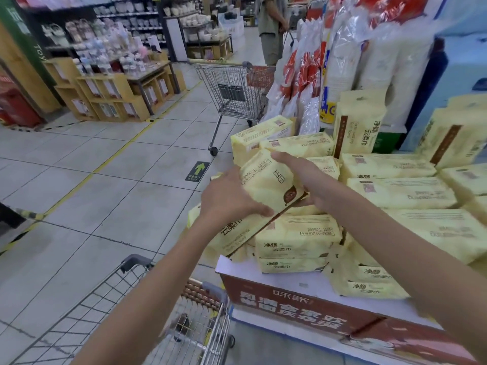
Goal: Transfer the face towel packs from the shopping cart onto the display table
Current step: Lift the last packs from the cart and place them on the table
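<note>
Currently both hands hold one yellow face towel pack [268,180], tilted, over the near left corner of the display table [290,299]. The left hand [229,198] grips the pack's left side, fingers tucked behind the edge and thumb lying along its lower front. The right hand [305,180] clasps the right side, with one digit stretched along the top edge and the others underneath. The pack's lower edge sits against the heap of other packs [297,241] piled loosely at that corner; more lie flat in rows further right, and a few stand upright at the back. The wire shopping cart [113,293] stands just beside the table, below the arms, and its contents are hard to make out. A second cart [234,93] is parked down the tiled aisle, near a person [271,27] standing there.
</note>
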{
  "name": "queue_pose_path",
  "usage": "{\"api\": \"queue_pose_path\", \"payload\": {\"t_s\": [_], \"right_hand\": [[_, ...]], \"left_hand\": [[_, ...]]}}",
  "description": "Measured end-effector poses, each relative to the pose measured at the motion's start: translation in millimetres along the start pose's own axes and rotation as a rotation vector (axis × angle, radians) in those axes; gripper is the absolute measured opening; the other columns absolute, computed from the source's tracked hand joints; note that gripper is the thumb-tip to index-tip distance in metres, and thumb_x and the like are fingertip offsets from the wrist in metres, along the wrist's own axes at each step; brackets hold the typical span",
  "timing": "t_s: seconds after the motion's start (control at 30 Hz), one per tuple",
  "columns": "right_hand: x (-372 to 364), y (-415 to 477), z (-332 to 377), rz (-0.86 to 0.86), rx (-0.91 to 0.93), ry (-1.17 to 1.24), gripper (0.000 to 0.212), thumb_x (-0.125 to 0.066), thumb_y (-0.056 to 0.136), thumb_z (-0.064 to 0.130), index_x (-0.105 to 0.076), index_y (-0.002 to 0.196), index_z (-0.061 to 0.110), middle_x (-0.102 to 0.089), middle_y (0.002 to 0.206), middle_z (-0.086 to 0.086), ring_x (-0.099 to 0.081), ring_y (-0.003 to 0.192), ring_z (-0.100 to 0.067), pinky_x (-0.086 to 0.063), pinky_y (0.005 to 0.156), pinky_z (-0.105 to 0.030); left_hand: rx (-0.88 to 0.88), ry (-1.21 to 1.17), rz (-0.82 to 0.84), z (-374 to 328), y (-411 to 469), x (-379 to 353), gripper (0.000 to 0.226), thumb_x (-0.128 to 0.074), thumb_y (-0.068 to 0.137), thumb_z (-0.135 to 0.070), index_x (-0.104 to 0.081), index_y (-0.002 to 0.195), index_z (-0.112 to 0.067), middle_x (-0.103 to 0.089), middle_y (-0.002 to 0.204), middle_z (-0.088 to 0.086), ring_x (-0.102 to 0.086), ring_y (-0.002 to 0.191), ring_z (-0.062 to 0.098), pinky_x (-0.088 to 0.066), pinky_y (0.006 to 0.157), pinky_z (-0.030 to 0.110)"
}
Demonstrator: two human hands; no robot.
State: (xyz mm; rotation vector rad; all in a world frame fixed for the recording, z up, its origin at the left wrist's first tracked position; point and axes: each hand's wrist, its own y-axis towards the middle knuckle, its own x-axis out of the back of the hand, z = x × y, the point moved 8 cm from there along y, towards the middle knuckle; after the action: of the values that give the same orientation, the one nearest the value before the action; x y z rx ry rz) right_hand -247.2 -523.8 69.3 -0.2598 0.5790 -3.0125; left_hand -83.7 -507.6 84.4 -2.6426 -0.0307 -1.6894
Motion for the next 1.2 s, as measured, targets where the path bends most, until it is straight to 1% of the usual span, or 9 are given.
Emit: {"api": "queue_pose_path", "payload": {"t_s": [0.1, 0.23, 0.3, 0.43, 0.53, 0.63, 0.9, 1.07, 1.2], "right_hand": [[8, 5, -7, -0.121, 0.014, 0.082, 0.065, -0.073, 0.068, 0.053, -0.046, 0.117, 0.020, -0.057, 0.111, -0.002, -0.060, 0.095, -0.023, -0.055, 0.080, -0.042], [30, 8, -31, -0.209, 0.025, 0.284, 0.042, -0.076, 0.069, 0.041, -0.052, 0.098, 0.022, -0.058, 0.093, -0.001, -0.060, 0.082, -0.020, -0.054, 0.063, -0.034], [43, 9, -48, -0.246, 0.019, 0.372, 0.040, -0.076, 0.068, 0.040, -0.053, 0.096, 0.025, -0.060, 0.100, -0.003, -0.061, 0.089, -0.023, -0.057, 0.070, -0.041], [70, 6, -80, -0.369, -0.017, 0.524, 0.050, -0.076, 0.071, 0.035, -0.052, 0.113, 0.025, -0.062, 0.108, -0.003, -0.061, 0.095, -0.024, -0.055, 0.075, -0.044], [76, 7, -101, -0.413, -0.027, 0.586, 0.052, -0.074, 0.075, 0.033, -0.050, 0.120, 0.022, -0.061, 0.113, -0.004, -0.059, 0.102, -0.026, -0.051, 0.090, -0.049], [75, 10, -106, -0.428, 0.015, 0.577, 0.049, -0.072, 0.077, 0.028, -0.051, 0.121, 0.022, -0.062, 0.113, -0.003, -0.059, 0.095, -0.019, -0.051, 0.079, -0.039], [70, 16, -128, -0.498, -0.021, 0.627, 0.055, -0.067, 0.083, 0.034, -0.050, 0.134, 0.022, -0.055, 0.132, 0.000, -0.049, 0.123, -0.024, -0.037, 0.107, -0.046], [76, 20, -131, -0.539, -0.007, 0.622, 0.050, -0.063, 0.087, 0.033, -0.048, 0.133, 0.020, -0.052, 0.135, 0.001, -0.046, 0.125, -0.021, -0.036, 0.108, -0.044], [78, 22, -135, -0.593, -0.017, 0.602, 0.050, -0.059, 0.090, 0.031, -0.045, 0.135, 0.016, -0.050, 0.136, 0.000, -0.045, 0.124, -0.020, -0.036, 0.101, -0.033]], "left_hand": [[-0.090, 0.122, -0.049, -25, 9, -1, 0.111, -0.079, 0.043, -0.069, -0.033, 0.131, -0.020, -0.058, 0.117, 0.002, -0.053, 0.112, 0.026, -0.042, 0.078, 0.036], [-0.192, 0.083, -0.066, -38, 14, -4, 0.106, -0.071, 0.049, -0.077, -0.038, 0.135, -0.025, -0.056, 0.125, -0.001, -0.051, 0.115, 0.024, -0.040, 0.088, 0.036], [-0.191, 0.006, -0.113, -28, 14, -3, 0.094, -0.060, 0.059, -0.082, -0.043, 0.134, -0.027, -0.053, 0.132, -0.001, -0.048, 0.122, 0.023, -0.037, 0.100, 0.040], [0.101, -0.325, -0.223, 35, 8, -15, 0.072, -0.054, 0.077, -0.069, -0.047, 0.132, -0.023, -0.051, 0.134, 0.003, -0.047, 0.123, 0.025, -0.038, 0.101, 0.042], [0.286, -0.701, 0.026, 56, -3, -63, 0.051, -0.052, 0.086, -0.060, -0.056, 0.117, -0.020, -0.061, 0.123, 0.005, -0.058, 0.109, 0.025, -0.048, 0.093, 0.043], [0.326, -0.880, 0.097, 46, -9, -86, 0.018, -0.056, 0.091, -0.045, -0.061, 0.097, -0.028, -0.066, 0.111, 0.002, -0.064, 0.098, 0.019, -0.054, 0.086, 0.043], [0.343, -0.856, 0.027, 41, -16, -108, 0.050, -0.058, 0.088, -0.048, -0.056, 0.125, -0.014, -0.063, 0.117, 0.002, -0.059, 0.110, 0.022, -0.050, 0.094, 0.048], [0.297, -0.778, -0.045, 42, -20, -109, 0.026, -0.059, 0.083, -0.055, -0.056, 0.097, -0.034, -0.060, 0.091, -0.019, -0.061, 0.088, 0.003, -0.054, 0.079, 0.034], [0.319, -0.804, -0.067, 41, -23, -114, 0.023, -0.062, 0.082, -0.054, -0.052, 0.094, -0.036, -0.061, 0.088, -0.019, -0.063, 0.086, 0.007, -0.056, 0.081, 0.042]]}}
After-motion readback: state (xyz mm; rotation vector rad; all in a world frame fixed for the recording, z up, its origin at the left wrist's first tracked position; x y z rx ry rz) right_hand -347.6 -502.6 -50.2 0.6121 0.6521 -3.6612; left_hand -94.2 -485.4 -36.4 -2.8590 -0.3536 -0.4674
